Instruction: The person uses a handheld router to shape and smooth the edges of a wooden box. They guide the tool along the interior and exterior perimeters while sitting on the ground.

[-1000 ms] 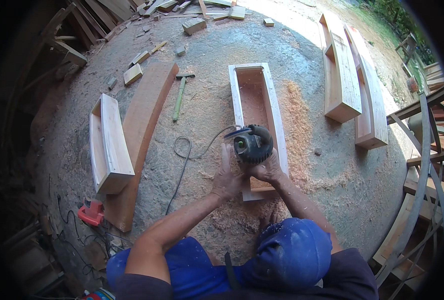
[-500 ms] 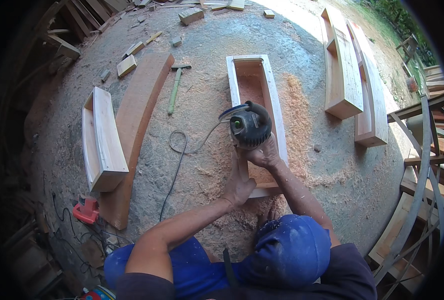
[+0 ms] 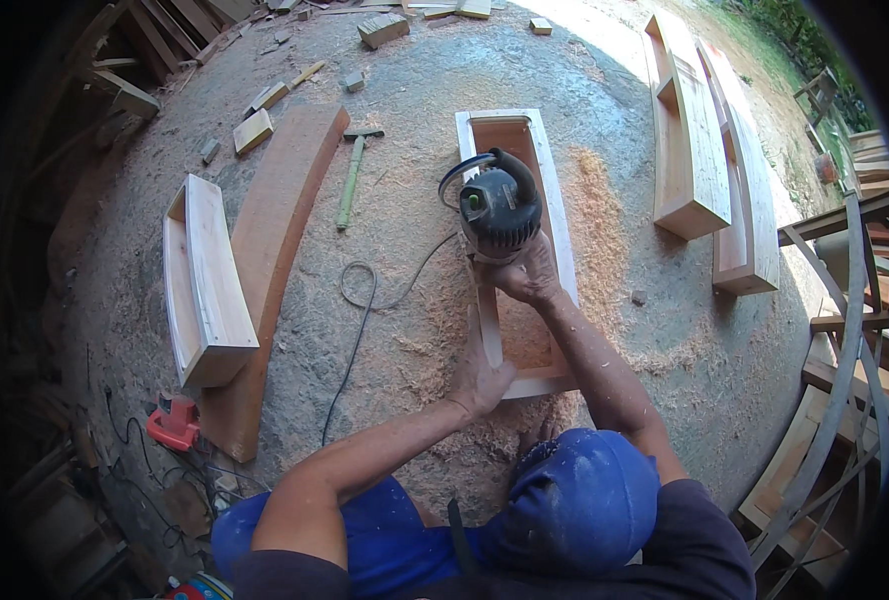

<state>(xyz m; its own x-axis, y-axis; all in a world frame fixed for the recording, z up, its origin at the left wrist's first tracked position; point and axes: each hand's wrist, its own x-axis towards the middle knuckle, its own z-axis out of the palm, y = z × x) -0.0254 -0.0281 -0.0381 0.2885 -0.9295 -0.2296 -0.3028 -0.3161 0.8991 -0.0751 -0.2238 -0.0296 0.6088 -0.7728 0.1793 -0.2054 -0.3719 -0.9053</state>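
My right hand is wrapped round the lower body of a black corded router. The router stands over the left rim of a long, shallow wooden box frame lying on the ground. Its base and bit are hidden under the motor and my fingers. My left hand grips the frame's left side near the close corner, thumb over the rim and fingers out of sight outside. Wood shavings lie along the frame's right side. The router's cord loops across the ground to the left.
A green-handled hammer lies left of the frame. Farther left, a smaller wooden frame leans on a curved thick plank. A red power tool sits lower left. Two long wooden boxes stand at right.
The router and my right hand have slid away from me along the left rim, baring more of the frame's near end. My left hand holds nearly the same spot.
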